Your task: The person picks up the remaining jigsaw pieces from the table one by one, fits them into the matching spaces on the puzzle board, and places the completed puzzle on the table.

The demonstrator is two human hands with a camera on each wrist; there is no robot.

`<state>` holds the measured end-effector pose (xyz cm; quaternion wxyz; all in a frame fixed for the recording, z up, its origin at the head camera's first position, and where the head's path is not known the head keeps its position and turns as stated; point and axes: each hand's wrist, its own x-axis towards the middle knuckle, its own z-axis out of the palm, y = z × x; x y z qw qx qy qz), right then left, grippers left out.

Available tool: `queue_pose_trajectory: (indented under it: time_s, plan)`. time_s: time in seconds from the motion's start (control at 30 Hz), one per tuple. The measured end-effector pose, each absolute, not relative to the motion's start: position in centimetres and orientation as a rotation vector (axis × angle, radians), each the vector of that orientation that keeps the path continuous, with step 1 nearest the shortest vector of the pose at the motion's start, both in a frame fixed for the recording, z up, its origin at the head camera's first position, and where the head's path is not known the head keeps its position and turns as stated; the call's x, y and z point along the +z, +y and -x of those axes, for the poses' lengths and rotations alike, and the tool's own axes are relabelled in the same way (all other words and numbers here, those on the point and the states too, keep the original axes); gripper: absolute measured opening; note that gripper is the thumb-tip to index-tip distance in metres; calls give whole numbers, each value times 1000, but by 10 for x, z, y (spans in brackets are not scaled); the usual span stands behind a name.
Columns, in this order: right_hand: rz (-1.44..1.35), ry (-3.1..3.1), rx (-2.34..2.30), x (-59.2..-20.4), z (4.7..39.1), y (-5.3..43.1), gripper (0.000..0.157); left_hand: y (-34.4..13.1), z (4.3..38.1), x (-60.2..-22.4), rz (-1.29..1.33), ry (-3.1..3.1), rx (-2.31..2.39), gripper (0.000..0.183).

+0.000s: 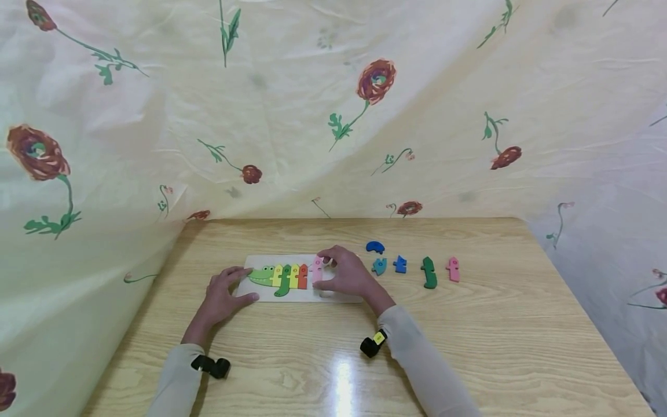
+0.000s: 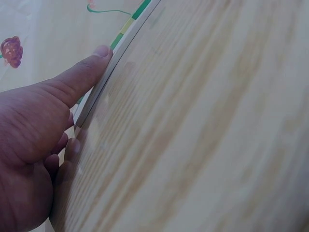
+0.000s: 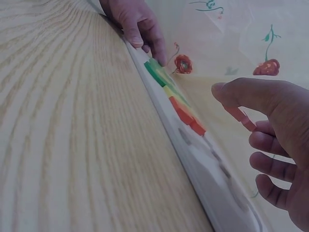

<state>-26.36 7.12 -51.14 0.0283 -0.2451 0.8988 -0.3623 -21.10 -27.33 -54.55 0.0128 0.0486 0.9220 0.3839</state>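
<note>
Your right hand (image 1: pixel 349 275) pinches a pink piece (image 1: pixel 318 269) above the puzzle board (image 1: pixel 307 296), just right of its red piece (image 1: pixel 303 277), and hides part of the board's right end. Your left hand (image 1: pixel 221 295), fingers and thumb spread, touches the left end. Right of the board lie three blue pieces (image 1: pixel 375 247), a green piece (image 1: pixel 429 272) and a second pink one (image 1: pixel 454 270); floral cloth (image 1: pixel 292 116) hangs behind the table (image 1: pixel 292 347).

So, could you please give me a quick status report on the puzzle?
Left hand gripping puzzle board, left end. Right hand pinching pink piece above it, not seated. Five loose pieces off right; nothing visibly blocking.
</note>
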Motion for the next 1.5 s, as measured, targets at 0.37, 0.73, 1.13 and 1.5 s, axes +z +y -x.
queue_pose_trajectory:
  time_s: [0.37, 0.73, 1.13, 1.5]
  plan:
    - [762, 2763, -1093, -521, 267, 65, 70, -273, 211, -547, -136, 2874, 1187, 76]
    - [771, 2756, -1090, -523, 268, 60, 71, -274, 212, -549, -143, 2872, 1200, 77]
    - [736, 2754, -1066, -528, 270, 58, 71, -274, 213, -552, -150, 2872, 1200, 78]
    - [681, 2742, -1035, -530, 271, 54, 73, -274, 213, -548, -122, 2863, 1185, 79]
